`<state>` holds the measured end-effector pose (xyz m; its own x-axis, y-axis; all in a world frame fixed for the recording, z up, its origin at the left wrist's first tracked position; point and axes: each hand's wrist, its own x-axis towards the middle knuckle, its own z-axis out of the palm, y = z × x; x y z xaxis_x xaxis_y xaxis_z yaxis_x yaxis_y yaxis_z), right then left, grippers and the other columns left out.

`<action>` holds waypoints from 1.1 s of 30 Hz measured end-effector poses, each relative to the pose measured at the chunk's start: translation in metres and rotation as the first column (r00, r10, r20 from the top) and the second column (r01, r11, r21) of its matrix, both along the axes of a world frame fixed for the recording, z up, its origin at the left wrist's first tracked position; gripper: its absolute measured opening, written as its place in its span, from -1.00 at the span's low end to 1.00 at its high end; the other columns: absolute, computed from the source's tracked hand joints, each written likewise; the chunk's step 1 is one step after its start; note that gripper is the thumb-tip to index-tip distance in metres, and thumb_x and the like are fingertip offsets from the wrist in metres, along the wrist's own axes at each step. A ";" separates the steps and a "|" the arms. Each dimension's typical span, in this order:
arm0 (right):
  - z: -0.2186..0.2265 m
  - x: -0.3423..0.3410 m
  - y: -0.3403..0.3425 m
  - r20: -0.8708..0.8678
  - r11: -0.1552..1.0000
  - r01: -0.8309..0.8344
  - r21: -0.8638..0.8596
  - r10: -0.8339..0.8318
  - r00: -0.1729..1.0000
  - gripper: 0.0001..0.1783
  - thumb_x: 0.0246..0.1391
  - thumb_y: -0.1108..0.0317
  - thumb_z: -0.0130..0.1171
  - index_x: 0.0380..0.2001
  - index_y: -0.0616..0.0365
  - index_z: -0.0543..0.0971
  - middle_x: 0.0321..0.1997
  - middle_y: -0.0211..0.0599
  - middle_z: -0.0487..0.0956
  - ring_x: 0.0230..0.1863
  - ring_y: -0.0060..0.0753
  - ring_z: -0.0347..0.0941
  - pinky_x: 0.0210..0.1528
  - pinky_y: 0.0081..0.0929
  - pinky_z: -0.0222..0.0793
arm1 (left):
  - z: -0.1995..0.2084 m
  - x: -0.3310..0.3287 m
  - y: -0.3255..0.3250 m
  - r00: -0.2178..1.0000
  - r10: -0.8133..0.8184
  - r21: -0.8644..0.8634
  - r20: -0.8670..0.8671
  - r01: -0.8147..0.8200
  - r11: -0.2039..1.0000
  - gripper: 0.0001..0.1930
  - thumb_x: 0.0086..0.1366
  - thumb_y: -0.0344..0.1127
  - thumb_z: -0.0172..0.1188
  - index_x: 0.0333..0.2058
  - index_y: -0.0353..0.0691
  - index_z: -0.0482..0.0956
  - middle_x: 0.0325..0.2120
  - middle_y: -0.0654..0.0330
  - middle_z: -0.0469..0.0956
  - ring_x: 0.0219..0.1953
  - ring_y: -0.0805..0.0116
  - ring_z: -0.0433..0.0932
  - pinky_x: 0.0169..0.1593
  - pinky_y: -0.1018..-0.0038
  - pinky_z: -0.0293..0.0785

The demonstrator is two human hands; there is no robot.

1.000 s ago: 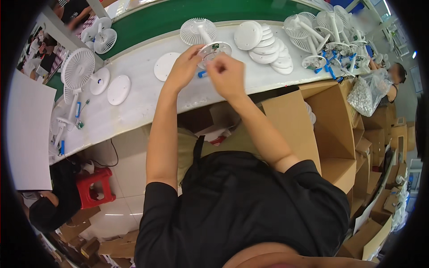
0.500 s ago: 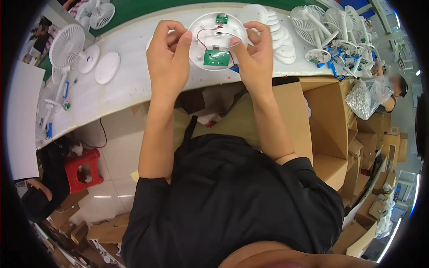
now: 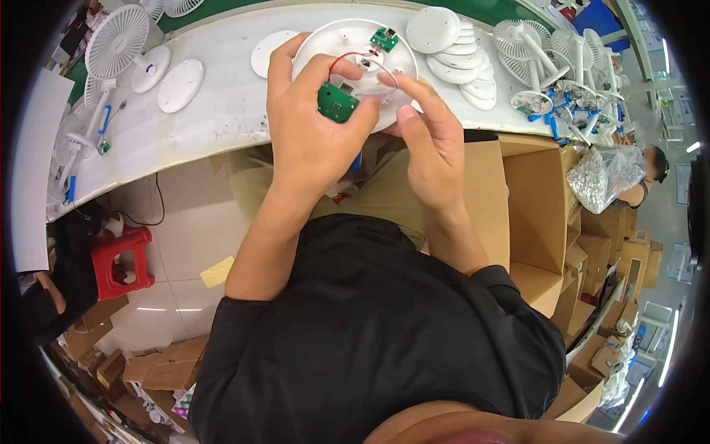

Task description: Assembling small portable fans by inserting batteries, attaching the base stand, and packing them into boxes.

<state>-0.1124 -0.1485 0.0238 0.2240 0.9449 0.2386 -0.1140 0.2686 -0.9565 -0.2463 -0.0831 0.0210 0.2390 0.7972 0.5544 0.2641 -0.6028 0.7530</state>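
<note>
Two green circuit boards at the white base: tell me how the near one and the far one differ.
The near board is larger; the far board is smaller. The near board sits between thumb and fingers of the left hand; the far board lies by the rim of the white base, untouched. Both are green.

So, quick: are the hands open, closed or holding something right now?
Left hand: closed, holding the green circuit board.
Right hand: partly curled by the round white base; whether it grips cannot be told.
</note>
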 end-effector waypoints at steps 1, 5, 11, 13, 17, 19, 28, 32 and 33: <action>0.001 0.001 -0.001 0.136 0.998 0.045 0.044 -0.051 0.989 -0.58 0.04 0.55 0.04 0.03 0.21 0.47 0.02 -0.17 0.43 -0.12 -0.46 0.33 -0.09 -0.59 0.29 | -0.003 0.002 0.002 0.998 -0.008 0.007 0.069 0.008 1.000 -0.76 0.17 -0.41 0.16 -0.17 -0.26 0.42 -0.03 -0.02 0.40 0.04 0.10 0.35 0.13 0.34 0.24; 0.015 -0.001 0.002 0.588 0.918 0.181 0.352 -0.368 0.721 -0.58 -0.01 0.55 0.11 -0.01 0.17 0.55 0.04 -0.17 0.45 -0.03 -0.32 0.38 -0.05 -0.53 0.32 | -0.010 0.006 0.006 0.960 -0.024 0.039 0.280 0.013 0.999 -0.77 0.17 -0.42 0.14 -0.19 -0.25 0.39 -0.08 -0.09 0.40 0.05 -0.02 0.39 0.13 0.32 0.26; 0.035 0.003 0.049 0.775 0.873 -0.080 0.481 -0.381 0.504 -0.57 -0.08 0.58 0.17 -0.05 0.18 0.57 0.00 -0.19 0.48 -0.07 -0.32 0.41 -0.07 -0.51 0.34 | -0.005 0.007 -0.005 0.829 0.019 -0.203 0.559 0.115 0.972 -0.85 0.27 -0.48 0.03 -0.19 -0.25 0.35 -0.12 -0.01 0.41 -0.05 0.22 0.39 0.05 0.43 0.28; 0.038 -0.001 0.057 0.801 0.880 -0.117 0.461 -0.356 0.482 -0.71 -0.10 0.53 0.23 -0.22 0.15 0.63 -0.03 -0.25 0.47 -0.17 -0.31 0.41 -0.14 -0.50 0.37 | -0.005 0.006 -0.006 0.757 0.072 -0.297 0.649 0.166 0.940 -0.86 0.31 -0.48 0.00 -0.16 -0.26 0.34 -0.16 0.07 0.42 -0.10 0.37 0.35 0.01 0.54 0.27; 0.042 -0.015 0.061 0.840 0.911 -0.073 0.406 -0.340 0.424 -0.80 -0.10 0.52 0.25 -0.32 0.15 0.65 -0.09 -0.33 0.47 -0.27 -0.36 0.40 -0.21 -0.52 0.38 | -0.009 -0.002 0.000 0.688 0.089 -0.349 0.720 0.248 0.904 -0.87 0.33 -0.48 -0.01 -0.16 -0.26 0.35 -0.23 0.15 0.43 -0.20 0.49 0.33 -0.09 0.63 0.28; 0.046 -0.022 0.061 0.862 0.930 0.000 0.367 -0.340 0.376 -0.83 -0.09 0.53 0.24 -0.34 0.16 0.63 -0.15 -0.37 0.48 -0.32 -0.41 0.39 -0.24 -0.54 0.36 | -0.012 -0.008 0.004 0.659 0.069 -0.350 0.749 0.306 0.885 -0.88 0.33 -0.49 0.00 -0.16 -0.27 0.37 -0.27 0.17 0.44 -0.27 0.53 0.33 -0.17 0.66 0.29; 0.059 0.007 0.082 0.745 0.974 -0.121 0.193 -0.065 0.664 -0.71 -0.19 0.52 0.26 -0.27 0.22 0.62 -0.24 -0.19 0.45 -0.27 -0.20 0.37 -0.19 -0.34 0.37 | 0.006 -0.037 0.031 0.881 -0.278 -0.416 0.382 0.432 0.800 -0.91 0.27 -0.51 0.02 -0.25 -0.33 0.46 -0.35 0.16 0.48 -0.38 0.54 0.32 -0.33 0.67 0.29; 0.061 0.033 0.076 0.792 0.929 -0.055 0.367 -0.281 0.541 -0.71 -0.13 0.50 0.21 -0.24 0.17 0.64 -0.18 -0.12 0.51 -0.25 -0.14 0.44 -0.23 -0.25 0.42 | 0.007 -0.015 0.033 0.847 -0.262 -0.370 0.463 0.453 0.811 -0.90 0.27 -0.52 0.04 -0.24 -0.33 0.46 -0.36 0.16 0.48 -0.41 0.54 0.34 -0.37 0.68 0.30; 0.055 0.048 0.064 0.652 0.914 0.071 0.400 -0.338 0.679 -0.80 -0.07 0.50 0.19 -0.29 0.17 0.61 -0.21 -0.25 0.50 -0.30 -0.31 0.41 -0.25 -0.41 0.38 | 0.006 -0.009 0.033 0.831 -0.223 -0.340 0.510 0.432 0.835 -0.89 0.27 -0.52 0.06 -0.22 -0.33 0.46 -0.36 0.15 0.48 -0.41 0.54 0.35 -0.38 0.69 0.30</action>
